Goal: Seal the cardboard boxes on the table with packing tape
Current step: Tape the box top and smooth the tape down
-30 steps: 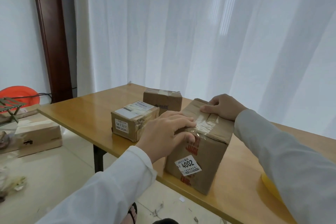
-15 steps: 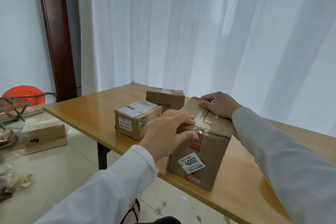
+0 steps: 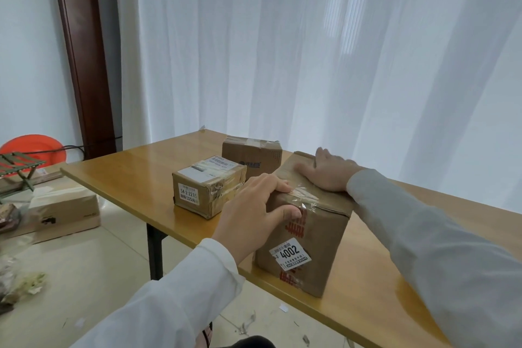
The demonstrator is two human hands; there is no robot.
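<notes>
- The tabletop (image 3: 135, 169) carried three cardboard boxes.
- The large box (image 3: 316, 237), labelled 4002, stood at the near edge, clear tape (image 3: 303, 196) across its top seam.
- Two smaller boxes (image 3: 207, 185) sat just left and farther back.
- The right hand (image 3: 329, 173) lay flat on the large box's top, fingers straight.
- The left hand (image 3: 254, 212) gripped its near-left top corner, thumb on the front face.

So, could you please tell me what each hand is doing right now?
Left hand: grips the 4002 box at its near top edge.
Right hand: open, pressing flat on its top.
</notes>
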